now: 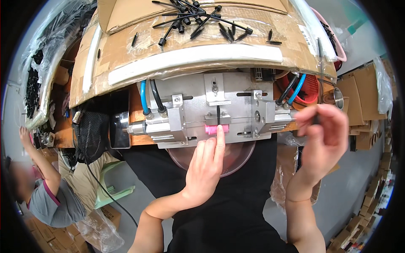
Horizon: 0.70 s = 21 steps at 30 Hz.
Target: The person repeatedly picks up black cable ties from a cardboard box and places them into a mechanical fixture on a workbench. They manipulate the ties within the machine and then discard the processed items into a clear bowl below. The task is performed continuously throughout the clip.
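Judging by the looks, sitting somewhere mid-round here, with part of the loading done and plenty left over.

Starting big: looking at a wide spread of tan cardboard [114,55], creased and wrapped in shiny film, with a white foamy-looking strip [198,59] bending along the near side. Dropping down to a flat grey metal plate [239,84], smooth, slotted and carrying bolted blocks. Spotting a thin, round, see-through bowl [236,165] below the near edge.

Checking hands: seeing the left hand [203,165] reaching an extended index finger to the plate's centre, other fingers folding in; not being able to tell about any grip, with the thumb out of sight. Seeing the right hand [322,137] hovering blurry beyond the plate's right end, closing narrowly, thumb to fingers, on something small and dark.

Going smaller: noticing boxy metal clamps at left [166,130] and right [270,120], feeding off glossy blue hoses [144,97], plus a latticed red plastic basket [310,90] sitting behind. Counting a messy pile of thin black rods [163,41] with fat caps, lying loose on the cardboard, so apparently waiting.

Finishing tiny: seeing a bright pink block [211,129] right under the fingertip, and a slim matte black strip [218,114] standing at plate centre, so seemingly placed already. Pinching a small dark piece [316,120] up in the right hand, seemingly not placed yet.
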Each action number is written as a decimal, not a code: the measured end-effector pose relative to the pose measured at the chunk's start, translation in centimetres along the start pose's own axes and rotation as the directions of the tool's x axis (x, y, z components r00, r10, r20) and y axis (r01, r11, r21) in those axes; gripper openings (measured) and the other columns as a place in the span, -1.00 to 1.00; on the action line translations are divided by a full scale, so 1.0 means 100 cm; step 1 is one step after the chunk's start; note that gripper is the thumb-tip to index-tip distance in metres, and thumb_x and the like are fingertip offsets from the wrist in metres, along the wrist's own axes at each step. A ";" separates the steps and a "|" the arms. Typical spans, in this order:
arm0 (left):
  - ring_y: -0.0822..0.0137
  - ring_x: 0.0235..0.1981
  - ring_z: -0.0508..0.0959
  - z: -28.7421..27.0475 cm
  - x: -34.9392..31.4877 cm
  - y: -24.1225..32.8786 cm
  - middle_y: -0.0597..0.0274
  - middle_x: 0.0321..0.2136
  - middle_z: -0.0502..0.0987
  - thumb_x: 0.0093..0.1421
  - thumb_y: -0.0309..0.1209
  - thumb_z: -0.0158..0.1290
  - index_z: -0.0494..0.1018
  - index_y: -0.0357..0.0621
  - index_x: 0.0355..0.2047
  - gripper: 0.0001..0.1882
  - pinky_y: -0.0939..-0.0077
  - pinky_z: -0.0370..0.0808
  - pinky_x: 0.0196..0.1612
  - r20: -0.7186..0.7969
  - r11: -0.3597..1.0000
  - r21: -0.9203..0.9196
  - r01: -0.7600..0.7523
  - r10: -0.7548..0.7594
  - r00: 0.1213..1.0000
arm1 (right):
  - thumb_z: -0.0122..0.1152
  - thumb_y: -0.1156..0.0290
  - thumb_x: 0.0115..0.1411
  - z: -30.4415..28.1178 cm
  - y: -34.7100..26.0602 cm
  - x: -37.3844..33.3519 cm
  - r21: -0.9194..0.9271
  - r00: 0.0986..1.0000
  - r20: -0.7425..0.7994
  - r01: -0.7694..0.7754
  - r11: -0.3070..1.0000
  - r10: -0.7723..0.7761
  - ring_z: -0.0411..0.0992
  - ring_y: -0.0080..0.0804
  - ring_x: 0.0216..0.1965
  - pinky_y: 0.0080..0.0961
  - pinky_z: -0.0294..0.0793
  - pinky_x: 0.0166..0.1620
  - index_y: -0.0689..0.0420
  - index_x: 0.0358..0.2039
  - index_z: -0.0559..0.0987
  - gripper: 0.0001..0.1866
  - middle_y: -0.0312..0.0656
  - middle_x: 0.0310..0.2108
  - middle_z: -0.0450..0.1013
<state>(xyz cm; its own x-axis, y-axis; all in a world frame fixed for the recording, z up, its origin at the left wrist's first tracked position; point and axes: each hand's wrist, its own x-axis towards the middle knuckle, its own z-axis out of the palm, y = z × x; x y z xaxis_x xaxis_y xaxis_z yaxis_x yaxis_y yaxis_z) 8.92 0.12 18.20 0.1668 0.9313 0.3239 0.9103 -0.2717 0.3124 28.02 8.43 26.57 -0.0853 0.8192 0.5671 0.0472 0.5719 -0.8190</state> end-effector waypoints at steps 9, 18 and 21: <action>0.10 -0.19 0.44 -0.046 -0.013 -0.006 0.02 -0.14 0.42 -0.08 -0.67 0.25 0.22 -0.34 0.26 -0.16 0.32 0.44 -0.13 -0.071 0.965 -0.169 0.200 -0.214 0.974 | 0.40 0.69 -0.10 0.061 0.043 -0.087 -0.384 0.923 0.383 0.195 0.903 -0.036 0.38 -0.33 -0.49 -0.41 0.43 -0.38 0.44 0.13 0.39 -0.29 -0.13 -0.48 0.43; 0.15 -0.25 0.42 -0.052 -0.019 -0.017 0.07 -0.21 0.39 -0.08 -0.68 0.26 0.23 -0.32 0.26 -0.16 0.32 0.42 -0.17 -0.097 0.945 -0.185 0.270 -0.291 0.952 | 0.39 0.69 -0.09 0.074 0.052 -0.091 -0.401 0.907 0.420 0.212 0.891 -0.027 0.33 -0.38 -0.51 -0.43 0.40 -0.40 0.41 0.16 0.39 -0.28 -0.21 -0.56 0.34; 0.16 -0.26 0.41 -0.051 -0.019 -0.017 0.08 -0.22 0.39 -0.08 -0.67 0.27 0.24 -0.31 0.26 -0.17 0.33 0.41 -0.17 -0.088 0.939 -0.196 0.283 -0.304 0.948 | 0.39 0.69 -0.09 0.073 0.051 -0.090 -0.422 0.911 0.413 0.211 0.882 -0.021 0.34 -0.37 -0.49 -0.43 0.40 -0.38 0.41 0.16 0.39 -0.28 -0.21 -0.55 0.35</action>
<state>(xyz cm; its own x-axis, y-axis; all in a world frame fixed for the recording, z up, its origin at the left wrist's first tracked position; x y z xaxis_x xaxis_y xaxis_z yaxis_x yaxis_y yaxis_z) 5.12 -2.41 21.64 -0.1522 0.9445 0.2912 0.8276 -0.0392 0.5599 21.75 3.69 16.61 -0.4896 0.7162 0.4973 0.4431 0.6956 -0.5655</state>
